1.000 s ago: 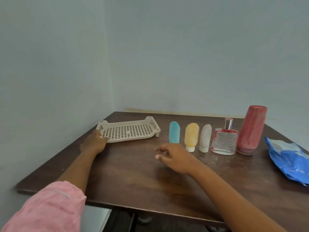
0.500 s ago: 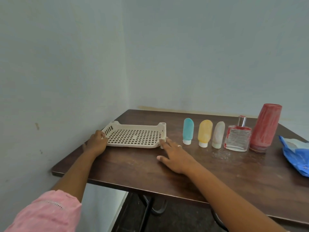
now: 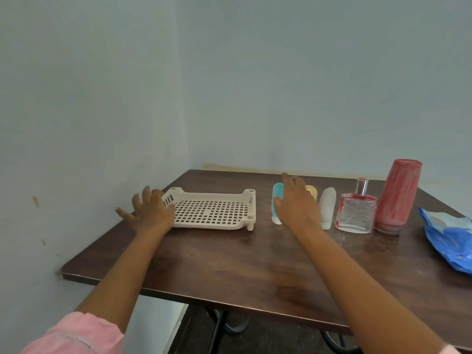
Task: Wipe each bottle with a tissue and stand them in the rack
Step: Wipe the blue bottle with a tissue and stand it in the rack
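Altogether five bottles (image 3: 327,208), one rack (image 3: 212,213).

Dark brown wood surface (image 3: 229,264): smooth, faint sheen. Cream perforated plastic rack (image 3: 204,225): matt. Square clear glass bottle (image 3: 355,215): glossy, shiny metal cap (image 3: 362,186). Tall red bottle (image 3: 398,198): dull, streaked. Blue plastic packet (image 3: 449,241): crinkled, glossy.

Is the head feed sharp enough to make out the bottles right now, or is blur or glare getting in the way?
Head view: the right hand is smeared by motion and covers most of the yellow bottle; rack, glass bottle and red bottle read sharp; light is soft and flat, no glare, only a faint sheen on the table.
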